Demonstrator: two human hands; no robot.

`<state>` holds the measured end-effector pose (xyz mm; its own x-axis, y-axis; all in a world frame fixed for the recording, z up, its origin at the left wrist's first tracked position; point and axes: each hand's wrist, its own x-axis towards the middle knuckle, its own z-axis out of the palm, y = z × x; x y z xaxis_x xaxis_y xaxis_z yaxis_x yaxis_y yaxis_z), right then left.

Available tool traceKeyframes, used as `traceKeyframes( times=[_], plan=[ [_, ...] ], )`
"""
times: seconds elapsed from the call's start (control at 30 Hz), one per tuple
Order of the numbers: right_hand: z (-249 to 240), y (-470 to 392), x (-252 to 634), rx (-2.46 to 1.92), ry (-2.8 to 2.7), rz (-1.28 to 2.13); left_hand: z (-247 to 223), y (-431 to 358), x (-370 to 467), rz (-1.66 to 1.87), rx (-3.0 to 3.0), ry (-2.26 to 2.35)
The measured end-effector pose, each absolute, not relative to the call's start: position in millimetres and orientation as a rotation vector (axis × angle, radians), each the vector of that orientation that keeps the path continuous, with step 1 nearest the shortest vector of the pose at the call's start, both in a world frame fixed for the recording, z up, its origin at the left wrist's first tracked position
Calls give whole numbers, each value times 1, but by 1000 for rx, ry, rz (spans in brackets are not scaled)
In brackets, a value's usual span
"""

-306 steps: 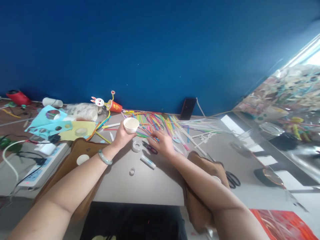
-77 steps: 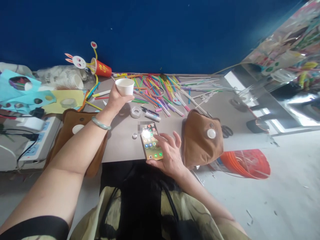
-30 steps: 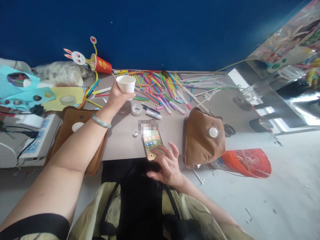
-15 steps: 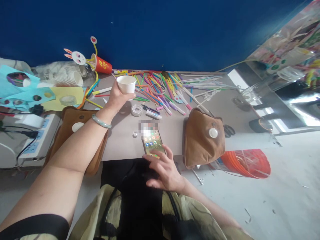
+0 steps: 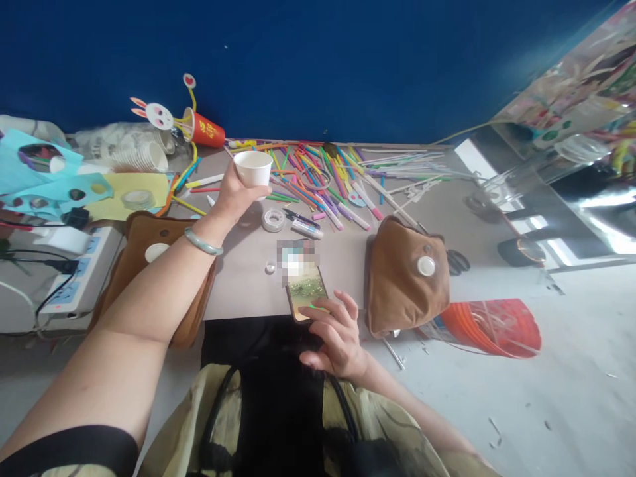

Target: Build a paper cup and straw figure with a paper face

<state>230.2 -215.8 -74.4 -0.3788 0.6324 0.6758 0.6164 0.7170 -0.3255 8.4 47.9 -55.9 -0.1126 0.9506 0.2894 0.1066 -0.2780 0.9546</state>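
My left hand [image 5: 238,195] is wrapped round a white paper cup [image 5: 254,171], which it holds upright above the table. A pale bangle circles that wrist. A smartphone [image 5: 308,295] lies face up near the table's front edge, its screen lit and its top part blurred out. My right hand [image 5: 335,334] is over the phone's lower end with fingers apart, a fingertip at or just above the screen; I cannot tell whether it touches. Between cup and phone lie a roll of clear tape [image 5: 273,220] and a glue stick [image 5: 307,229].
Colourful pipe cleaners and markers [image 5: 322,179] cover the table's back. A red cup with a rabbit figure [image 5: 206,129] lies tilted at the left, near stacked paper cups [image 5: 142,157]. Brown pouches [image 5: 410,278] flank the work area. A power strip [image 5: 84,271] is leftmost; an orange bucket [image 5: 497,328] stands right.
The phone screen has gone from showing app icons to a mostly plain green picture. My right hand has shifted slightly right. The left hand still holds the cup.
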Motion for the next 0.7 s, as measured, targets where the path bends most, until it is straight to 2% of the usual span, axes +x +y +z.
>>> traceKeyframes(
  times=[0.13, 0.27, 0.33, 0.47, 0.7],
  plan=[
    [-70, -210, 234, -1041, -2090, -15, -57, 48, 7, 1470, 1437, 1213],
    [-67, -208, 235, -1320, -2045, -65, -57, 49, 7, 1466, 1438, 1217],
    [-66, -210, 232, -1260, -2131, 2, -57, 48, 8, 1463, 1442, 1220],
    [-65, -214, 227, -864, -2267, 159, -55, 47, 8, 1474, 1433, 1236],
    [-71, -211, 231, -1051, -2198, 66, -54, 46, 8, 1466, 1429, 1230]
  ],
)
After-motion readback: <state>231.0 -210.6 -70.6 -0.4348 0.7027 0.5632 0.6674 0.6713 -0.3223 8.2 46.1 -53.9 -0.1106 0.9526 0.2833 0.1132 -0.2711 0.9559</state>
